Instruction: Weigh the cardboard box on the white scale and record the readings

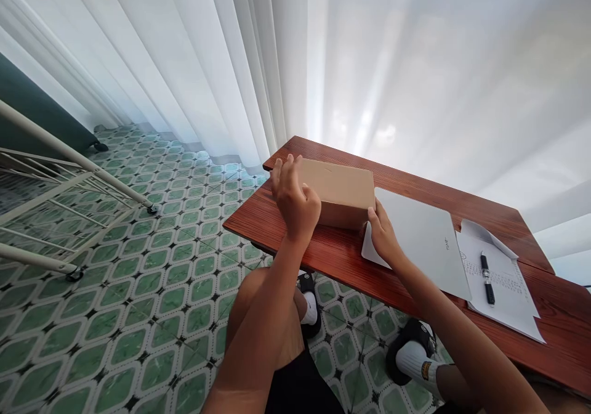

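Cardboard box (on the table) sits gripped between left hand and right hand.

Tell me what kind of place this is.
Probably a room in a home: a wooden desk stands by sheer white curtains on a green patterned tile floor, with a pen lying on printed paper.

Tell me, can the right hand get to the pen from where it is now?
Probably yes: the right hand rests at the box, and only flat paper lies between it and the pen.
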`<state>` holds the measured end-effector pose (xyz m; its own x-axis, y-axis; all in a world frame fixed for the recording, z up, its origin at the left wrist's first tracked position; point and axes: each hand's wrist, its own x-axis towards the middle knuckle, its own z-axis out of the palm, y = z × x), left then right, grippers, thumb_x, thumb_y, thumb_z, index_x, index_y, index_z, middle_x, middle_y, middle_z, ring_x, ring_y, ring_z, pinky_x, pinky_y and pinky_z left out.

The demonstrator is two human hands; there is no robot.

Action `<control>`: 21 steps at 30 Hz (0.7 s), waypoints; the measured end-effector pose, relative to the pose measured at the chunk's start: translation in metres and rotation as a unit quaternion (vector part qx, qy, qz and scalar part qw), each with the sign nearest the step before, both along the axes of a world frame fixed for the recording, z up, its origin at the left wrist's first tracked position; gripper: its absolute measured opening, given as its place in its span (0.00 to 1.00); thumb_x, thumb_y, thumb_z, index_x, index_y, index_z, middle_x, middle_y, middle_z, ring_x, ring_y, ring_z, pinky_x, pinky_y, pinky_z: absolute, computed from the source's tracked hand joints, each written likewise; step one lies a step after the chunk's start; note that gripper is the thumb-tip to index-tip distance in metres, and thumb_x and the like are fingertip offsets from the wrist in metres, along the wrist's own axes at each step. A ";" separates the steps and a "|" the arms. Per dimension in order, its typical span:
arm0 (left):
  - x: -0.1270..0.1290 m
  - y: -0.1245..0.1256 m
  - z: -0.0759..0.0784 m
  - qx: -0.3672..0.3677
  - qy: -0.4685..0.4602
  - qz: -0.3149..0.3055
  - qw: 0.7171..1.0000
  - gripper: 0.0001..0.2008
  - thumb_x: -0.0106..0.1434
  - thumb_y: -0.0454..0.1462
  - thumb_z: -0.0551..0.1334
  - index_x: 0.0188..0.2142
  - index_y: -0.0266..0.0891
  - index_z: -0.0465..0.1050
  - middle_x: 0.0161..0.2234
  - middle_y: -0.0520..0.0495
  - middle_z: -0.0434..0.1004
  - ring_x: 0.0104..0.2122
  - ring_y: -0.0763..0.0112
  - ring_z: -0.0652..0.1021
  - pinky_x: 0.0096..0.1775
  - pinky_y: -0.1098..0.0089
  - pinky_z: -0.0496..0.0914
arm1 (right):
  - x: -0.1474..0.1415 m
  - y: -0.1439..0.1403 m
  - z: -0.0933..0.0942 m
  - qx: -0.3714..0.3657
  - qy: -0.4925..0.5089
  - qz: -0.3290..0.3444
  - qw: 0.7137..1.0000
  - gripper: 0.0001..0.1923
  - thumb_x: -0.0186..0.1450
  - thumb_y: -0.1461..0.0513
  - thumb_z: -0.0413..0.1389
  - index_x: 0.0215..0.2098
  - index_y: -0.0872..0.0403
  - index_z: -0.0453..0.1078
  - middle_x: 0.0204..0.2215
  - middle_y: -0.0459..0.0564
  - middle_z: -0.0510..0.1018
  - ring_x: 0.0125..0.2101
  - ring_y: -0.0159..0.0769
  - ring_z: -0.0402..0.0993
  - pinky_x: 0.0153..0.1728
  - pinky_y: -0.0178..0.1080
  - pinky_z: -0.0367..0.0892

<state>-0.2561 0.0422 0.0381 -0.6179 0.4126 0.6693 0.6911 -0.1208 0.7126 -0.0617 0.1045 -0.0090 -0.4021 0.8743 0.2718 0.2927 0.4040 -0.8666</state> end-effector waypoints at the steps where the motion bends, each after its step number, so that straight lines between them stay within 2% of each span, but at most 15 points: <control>1: 0.006 -0.001 0.003 0.012 0.037 -0.004 0.999 0.29 0.59 0.27 0.52 0.60 0.39 0.68 0.62 0.45 0.67 0.67 0.59 0.58 0.69 0.56 0.49 | 0.003 0.001 -0.001 0.004 -0.006 -0.005 1.000 0.33 0.73 0.43 0.42 0.70 0.50 0.55 0.68 0.55 0.59 0.67 0.46 0.53 0.67 0.54 0.49; 5: 0.026 -0.004 0.005 0.055 0.145 -0.034 0.987 0.22 0.63 0.32 0.53 0.55 0.39 0.71 0.52 0.41 0.74 0.57 0.55 0.69 0.62 0.55 0.58 | 0.018 -0.002 0.000 0.047 -0.012 -0.043 0.998 0.27 0.74 0.47 0.43 0.65 0.50 0.57 0.63 0.58 0.63 0.62 0.46 0.60 0.62 0.54 0.58; 9: 0.046 -0.002 -0.004 0.085 0.226 -0.075 0.967 0.18 0.63 0.35 0.55 0.50 0.42 0.74 0.40 0.41 0.75 0.43 0.55 0.72 0.50 0.55 0.62 | 0.036 -0.012 0.011 0.117 -0.028 -0.090 0.989 0.14 0.74 0.51 0.43 0.47 0.49 0.64 0.45 0.54 0.71 0.48 0.45 0.68 0.49 0.51 0.64; 11: 0.059 0.000 -0.010 0.098 0.274 -0.094 0.952 0.15 0.62 0.35 0.55 0.46 0.43 0.75 0.37 0.42 0.75 0.39 0.57 0.72 0.45 0.56 0.61 | 0.047 -0.018 0.017 0.149 -0.053 -0.077 0.984 0.13 0.75 0.53 0.41 0.39 0.49 0.62 0.37 0.51 0.70 0.41 0.44 0.66 0.46 0.49 0.63; 13: 0.073 0.000 -0.016 0.096 0.325 -0.109 0.934 0.13 0.62 0.35 0.55 0.43 0.44 0.74 0.34 0.44 0.74 0.37 0.59 0.72 0.43 0.57 0.60 | 0.061 -0.023 0.020 0.168 -0.080 -0.043 0.981 0.13 0.76 0.55 0.40 0.37 0.48 0.60 0.34 0.49 0.69 0.39 0.44 0.65 0.44 0.48 0.61; 21: 0.130 -0.003 -0.045 0.113 0.480 -0.236 0.837 0.08 0.60 0.36 0.57 0.39 0.42 0.71 0.35 0.48 0.75 0.34 0.65 0.69 0.40 0.59 0.59 | 0.146 -0.035 0.009 0.117 -0.159 -0.006 0.980 0.17 0.76 0.53 0.42 0.32 0.49 0.61 0.29 0.48 0.70 0.33 0.42 0.66 0.37 0.45 0.61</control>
